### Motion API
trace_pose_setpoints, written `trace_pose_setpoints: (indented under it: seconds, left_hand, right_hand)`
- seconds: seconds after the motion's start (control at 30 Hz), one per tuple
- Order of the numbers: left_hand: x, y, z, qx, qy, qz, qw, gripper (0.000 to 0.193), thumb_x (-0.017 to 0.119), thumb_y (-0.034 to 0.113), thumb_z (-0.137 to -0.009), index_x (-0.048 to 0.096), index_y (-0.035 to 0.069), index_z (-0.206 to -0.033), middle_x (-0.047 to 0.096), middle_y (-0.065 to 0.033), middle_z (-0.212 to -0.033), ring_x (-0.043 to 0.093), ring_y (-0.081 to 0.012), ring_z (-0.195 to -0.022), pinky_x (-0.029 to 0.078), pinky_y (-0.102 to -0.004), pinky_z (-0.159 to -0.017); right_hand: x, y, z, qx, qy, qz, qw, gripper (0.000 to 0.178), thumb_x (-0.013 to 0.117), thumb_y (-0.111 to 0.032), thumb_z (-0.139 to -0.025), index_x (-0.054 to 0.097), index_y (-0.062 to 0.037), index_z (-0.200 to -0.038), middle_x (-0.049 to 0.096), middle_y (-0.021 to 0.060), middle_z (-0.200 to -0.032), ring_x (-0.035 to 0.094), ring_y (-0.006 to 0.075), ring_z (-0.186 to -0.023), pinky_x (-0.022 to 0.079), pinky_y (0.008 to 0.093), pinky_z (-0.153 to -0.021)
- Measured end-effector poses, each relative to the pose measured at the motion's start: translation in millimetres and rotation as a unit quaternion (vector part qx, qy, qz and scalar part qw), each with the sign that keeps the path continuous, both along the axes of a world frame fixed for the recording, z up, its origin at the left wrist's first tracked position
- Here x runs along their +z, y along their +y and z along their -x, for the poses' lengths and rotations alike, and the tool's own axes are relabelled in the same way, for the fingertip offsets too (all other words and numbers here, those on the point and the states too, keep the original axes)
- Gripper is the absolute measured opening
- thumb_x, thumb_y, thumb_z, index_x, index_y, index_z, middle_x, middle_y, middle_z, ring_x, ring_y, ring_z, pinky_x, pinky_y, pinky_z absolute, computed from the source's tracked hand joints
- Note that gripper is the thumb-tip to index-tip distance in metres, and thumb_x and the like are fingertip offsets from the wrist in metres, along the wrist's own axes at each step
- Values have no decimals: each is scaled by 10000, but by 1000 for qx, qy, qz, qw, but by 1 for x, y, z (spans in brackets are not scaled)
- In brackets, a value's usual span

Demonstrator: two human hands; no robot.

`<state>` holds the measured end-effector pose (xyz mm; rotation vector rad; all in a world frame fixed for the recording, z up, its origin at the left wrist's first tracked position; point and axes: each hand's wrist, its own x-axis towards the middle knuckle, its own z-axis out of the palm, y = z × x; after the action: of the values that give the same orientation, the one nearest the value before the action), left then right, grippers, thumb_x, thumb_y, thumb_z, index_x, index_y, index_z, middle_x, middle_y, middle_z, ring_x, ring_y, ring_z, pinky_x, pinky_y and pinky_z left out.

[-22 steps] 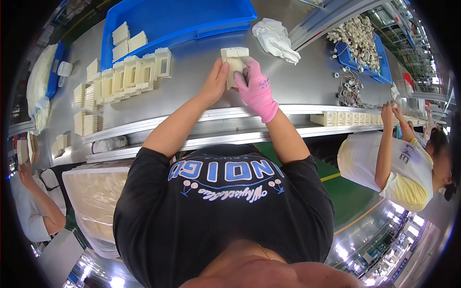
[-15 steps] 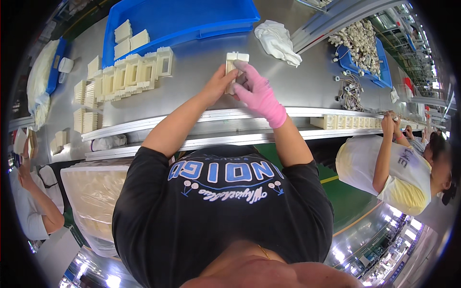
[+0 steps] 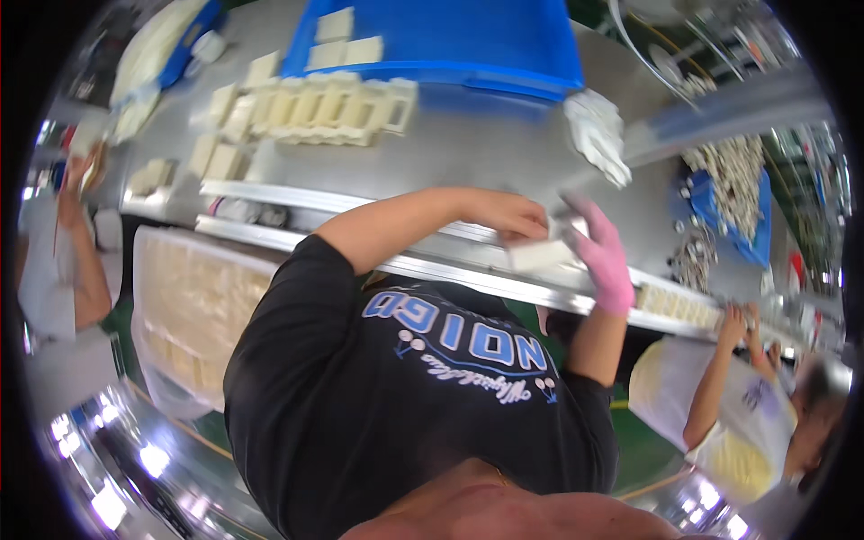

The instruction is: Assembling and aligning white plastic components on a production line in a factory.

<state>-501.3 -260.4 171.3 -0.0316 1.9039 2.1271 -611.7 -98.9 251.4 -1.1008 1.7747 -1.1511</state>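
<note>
Over the metal rails in front of my body, a cream plastic housing (image 3: 540, 256) lies on its side between my hands, smeared by motion. My left hand (image 3: 513, 218), bare, has its fingers curled and closed at the left end of the piece. On the other end, my right hand (image 3: 601, 256), in a pink glove with grey fingertips, grips it with the thumb and lower fingers while a forefinger sticks up. The housing's far side is hidden by the fingers. Similar open-framed cream housings (image 3: 335, 110) stand in a row on the metal table to the left.
A big blue tray (image 3: 468, 76) holds a few cream pieces. White cloth (image 3: 596, 135) lies beside it. At right stands a blue bin (image 3: 765, 211) of wired parts. The rails (image 3: 432, 270) carry more housings (image 3: 675, 306) toward a co-worker (image 3: 738, 396). Another person (image 3: 67, 243) works at left.
Both hands have brought the housing from over the table down toward me and rightward, above the rails. The housing has turned from upright to sideways. The whole view has shifted.
</note>
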Motion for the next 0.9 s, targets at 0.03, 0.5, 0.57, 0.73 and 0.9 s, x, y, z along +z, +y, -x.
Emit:
trace_pose_setpoints:
  seconds: [0.03,0.5,0.57,0.73,0.9]
  left_hand:
    - [3,-4,-1,8,23,54,998,322,561,274,-803,516,1,-968,561,-115,-904,537,-178,-884,444,-310,-706]
    - [1,-176,-174,303,34,488,818,270,526,129,-757,511,6,-997,527,-153,-981,502,-294,-923,388,-342,-827]
    - [1,-216,-232,338,3,639,691,312,551,65,-734,509,54,-1043,514,-136,-1057,463,-295,-1030,380,-364,-870]
    - [11,-288,-377,258,-207,760,560,454,528,-5,-687,478,105,-1125,469,-116,-1159,427,-275,-1088,344,-374,-904]
    - [14,-295,-407,16,-329,824,460,801,636,115,-629,213,190,-1305,272,-49,-1335,240,-202,-1243,252,-393,-990]
  right_hand:
    - [1,11,2,0,49,-37,998,469,541,-203,-692,488,14,-1104,540,77,-925,479,157,-886,367,268,-805]
    - [-58,63,44,-173,587,-227,758,353,536,-110,-687,505,-81,-1037,498,134,-1059,445,310,-1009,305,416,-885]
    - [-66,35,35,-110,538,-79,832,337,512,-81,-707,499,-79,-1044,501,134,-1052,438,314,-1006,303,418,-877]
    - [-78,-38,2,-2,486,-69,871,314,499,-91,-732,496,-77,-1046,509,120,-1042,444,312,-982,303,419,-874]
    - [-99,-65,-11,34,447,-146,882,285,503,-114,-747,507,-78,-1030,517,111,-1027,457,296,-961,315,410,-874]
